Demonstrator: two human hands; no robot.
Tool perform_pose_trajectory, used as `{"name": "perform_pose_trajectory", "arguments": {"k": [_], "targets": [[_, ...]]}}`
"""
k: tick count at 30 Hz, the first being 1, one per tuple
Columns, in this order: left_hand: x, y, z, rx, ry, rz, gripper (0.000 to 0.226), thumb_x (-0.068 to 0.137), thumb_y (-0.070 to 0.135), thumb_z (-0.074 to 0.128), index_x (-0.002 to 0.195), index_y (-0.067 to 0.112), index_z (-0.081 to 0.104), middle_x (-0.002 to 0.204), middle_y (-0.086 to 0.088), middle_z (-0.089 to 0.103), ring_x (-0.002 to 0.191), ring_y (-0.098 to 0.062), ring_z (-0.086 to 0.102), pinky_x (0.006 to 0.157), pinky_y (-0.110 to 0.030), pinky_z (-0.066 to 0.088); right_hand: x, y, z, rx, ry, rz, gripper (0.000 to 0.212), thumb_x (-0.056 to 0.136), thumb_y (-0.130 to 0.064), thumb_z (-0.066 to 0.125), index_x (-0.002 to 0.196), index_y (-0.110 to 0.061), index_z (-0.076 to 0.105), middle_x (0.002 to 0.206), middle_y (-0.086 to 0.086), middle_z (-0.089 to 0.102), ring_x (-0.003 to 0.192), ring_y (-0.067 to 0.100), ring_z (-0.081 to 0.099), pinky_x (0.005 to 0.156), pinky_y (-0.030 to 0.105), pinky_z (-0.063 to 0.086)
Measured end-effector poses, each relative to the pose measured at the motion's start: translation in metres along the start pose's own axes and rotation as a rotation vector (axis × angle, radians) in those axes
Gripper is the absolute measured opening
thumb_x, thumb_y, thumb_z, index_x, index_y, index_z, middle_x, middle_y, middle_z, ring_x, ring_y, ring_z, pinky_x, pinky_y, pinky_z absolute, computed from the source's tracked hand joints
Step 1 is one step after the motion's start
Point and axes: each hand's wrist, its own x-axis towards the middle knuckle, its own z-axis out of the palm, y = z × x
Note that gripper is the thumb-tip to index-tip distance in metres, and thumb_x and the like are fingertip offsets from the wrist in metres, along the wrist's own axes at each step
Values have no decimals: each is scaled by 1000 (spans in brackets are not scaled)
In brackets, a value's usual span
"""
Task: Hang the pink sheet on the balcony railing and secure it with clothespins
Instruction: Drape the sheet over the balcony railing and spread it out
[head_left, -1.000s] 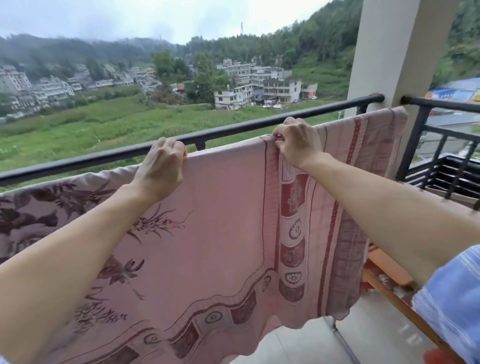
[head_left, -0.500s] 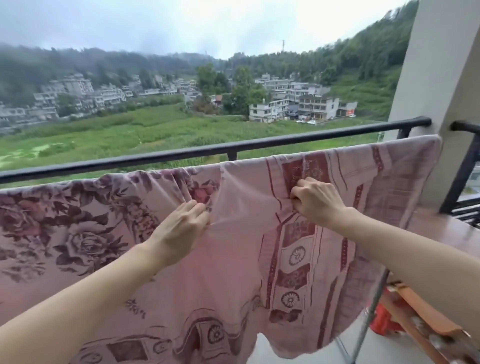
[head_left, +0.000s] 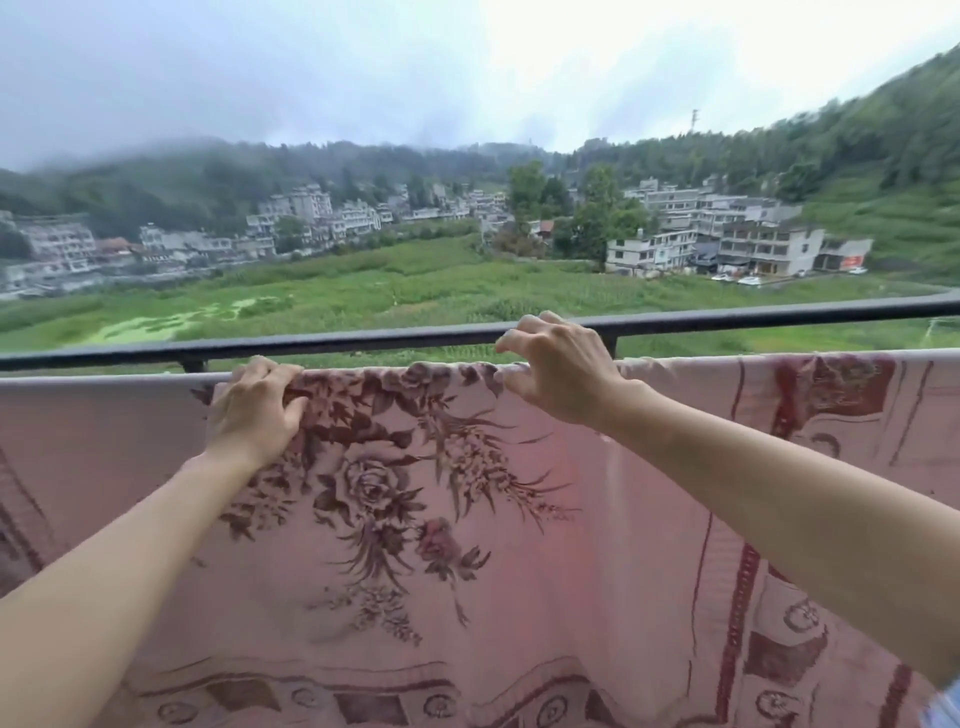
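The pink sheet (head_left: 519, 545), printed with dark red flowers and a patterned border, hangs over a thin grey bar (head_left: 104, 380) just in front of the black balcony railing (head_left: 363, 340). It spreads across the whole width of the view. My left hand (head_left: 254, 410) lies on the sheet's top edge with its fingers curled over the fold, gripping the cloth. My right hand (head_left: 558, 371) hovers at the top edge further right. Its fingers are lifted and apart, and the thumb touches the cloth. No clothespins are in view.
Beyond the railing lie green fields, white buildings (head_left: 727, 244) and wooded hills. A black railing post (head_left: 610, 345) stands just behind my right hand, another (head_left: 193, 365) left of my left hand. A blue sleeve edge (head_left: 943, 709) shows at bottom right.
The view has swung left, and the pillar and side railing have gone out of sight. Both hands have moved left along the sheet and up to its top edge, and the right hand has loosened.
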Motion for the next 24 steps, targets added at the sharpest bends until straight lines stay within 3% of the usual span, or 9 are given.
{"name": "perform_pose_trajectory", "arguments": {"k": [4, 7, 9, 13, 15, 19, 24], "targets": [[18, -57, -7, -20, 68, 100, 17, 83, 11, 70, 99, 4, 71, 99, -14, 63, 99, -37, 56, 83, -48, 46, 50, -58, 36, 12, -73, 16, 41, 86, -39, 68, 122, -18, 63, 114, 4, 63, 103, 26, 58, 73, 32, 38], [35, -86, -8, -52, 70, 338, 7, 78, 1, 73, 78, -3, 68, 82, -15, 62, 83, -35, 60, 70, -45, 52, 70, -89, 58, 53, -88, 82, 19, 87, -28, 68, 99, -13, 70, 99, 6, 66, 95, 28, 59, 76, 34, 45], [44, -98, -6, -61, 63, 481, 9, 80, -2, 70, 74, -3, 64, 79, -14, 60, 79, -33, 58, 68, -43, 52, 74, -99, 65, 36, -85, 129, 12, 88, -19, 65, 91, -8, 69, 93, 10, 66, 90, 31, 60, 76, 36, 47], [51, -111, -3, -77, 59, 636, 10, 80, -11, 62, 76, -2, 59, 79, -14, 55, 75, -30, 52, 72, -42, 50, 68, -116, 65, -26, -86, 167, 9, 90, -11, 62, 94, -4, 66, 93, 12, 66, 89, 31, 59, 76, 38, 47], [49, -129, -4, -69, 68, 666, 16, 74, -16, 63, 77, -1, 58, 79, -13, 54, 74, -29, 51, 71, -41, 50, 63, -134, 66, -33, -70, 114, 3, 89, -6, 62, 90, -6, 65, 89, 9, 66, 85, 27, 59, 72, 37, 47], [27, -192, -5, -24, 62, 657, 24, 67, -21, 63, 77, 1, 59, 79, -12, 55, 73, -29, 51, 68, -42, 50, 52, -181, 88, -71, -97, -54, 11, 86, 1, 60, 82, -9, 63, 82, 4, 64, 74, 22, 57, 63, 35, 51], [-3, -227, -5, -26, 11, 619, 18, 70, -14, 70, 77, 1, 64, 79, -10, 58, 71, -27, 54, 65, -38, 49, 56, -216, 119, -105, -224, -77, 12, 92, -12, 54, 84, -9, 63, 83, 4, 62, 77, 24, 56, 69, 40, 52]]}}
